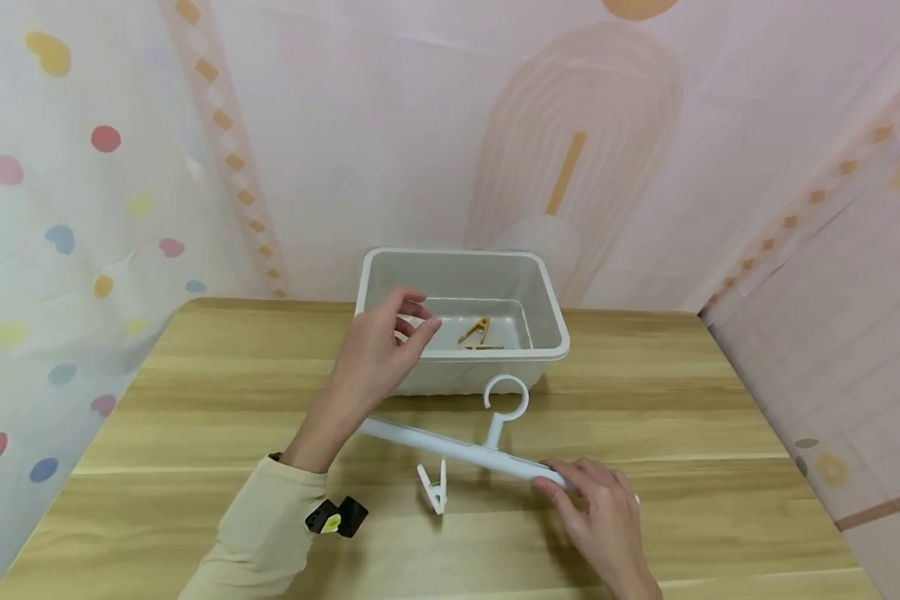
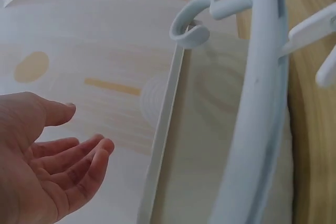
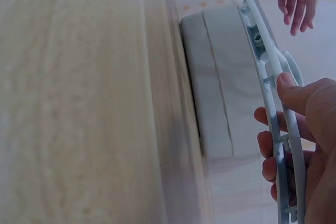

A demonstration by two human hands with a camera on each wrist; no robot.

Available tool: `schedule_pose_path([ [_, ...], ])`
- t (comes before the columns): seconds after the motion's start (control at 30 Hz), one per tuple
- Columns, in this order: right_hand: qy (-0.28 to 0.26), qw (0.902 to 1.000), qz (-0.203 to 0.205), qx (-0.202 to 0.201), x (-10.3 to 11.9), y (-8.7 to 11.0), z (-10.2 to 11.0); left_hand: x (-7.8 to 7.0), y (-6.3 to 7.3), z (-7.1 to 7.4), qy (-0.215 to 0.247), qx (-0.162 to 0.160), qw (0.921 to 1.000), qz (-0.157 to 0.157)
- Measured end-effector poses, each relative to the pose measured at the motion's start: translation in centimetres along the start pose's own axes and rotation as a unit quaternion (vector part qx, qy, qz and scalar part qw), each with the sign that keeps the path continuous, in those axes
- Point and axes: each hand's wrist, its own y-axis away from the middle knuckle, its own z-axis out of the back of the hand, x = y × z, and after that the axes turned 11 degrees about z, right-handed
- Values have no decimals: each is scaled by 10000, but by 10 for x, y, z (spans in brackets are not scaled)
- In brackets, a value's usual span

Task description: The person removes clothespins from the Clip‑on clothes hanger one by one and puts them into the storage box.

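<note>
My right hand (image 1: pixel 603 508) grips a pale blue clothes hanger (image 1: pixel 450 449) near its right end, thumb on one side and fingers on the other in the right wrist view. The hanger's open hook (image 1: pixel 525 400) points up, in front of the bin. A white clothespin (image 1: pixel 435 492) sticks out below the bar; both wrist views show it at the hanger. Over the near left rim of the bin (image 1: pixel 562 342), my left hand (image 1: pixel 375 346) is raised with loosely bent fingers. Nothing is between its thumb and fingers in the left wrist view. The hanger's left end is hidden behind my left forearm.
Inside the bin lie gold clothespins (image 1: pixel 483 325). The bin stands toward the back of a wooden table (image 1: pixel 645 400). A patterned cloth backdrop (image 1: pixel 390 125) rises behind and beside the table. A black tracker-like piece (image 1: pixel 351 517) sits at my left cuff.
</note>
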Motion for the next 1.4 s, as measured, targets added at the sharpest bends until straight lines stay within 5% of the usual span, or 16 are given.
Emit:
schedule_pose_path([
  [0.3, -20, 9998, -210, 67, -2, 3, 7, 8, 50, -11, 830, -177, 9958, 336],
  [0.7, 78, 9999, -48, -75, -3, 7, 11, 33, 126, -33, 1319, -670, 9760, 1600],
  [1.03, 85, 9999, -1, -120, -8, 9, 8, 42, 146, -48, 1284, -534, 9704, 1972],
  [1.4, 255, 9996, 69, -103, -7, 13, 6, 55, 159, -49, 1321, 60, 9636, 2325],
])
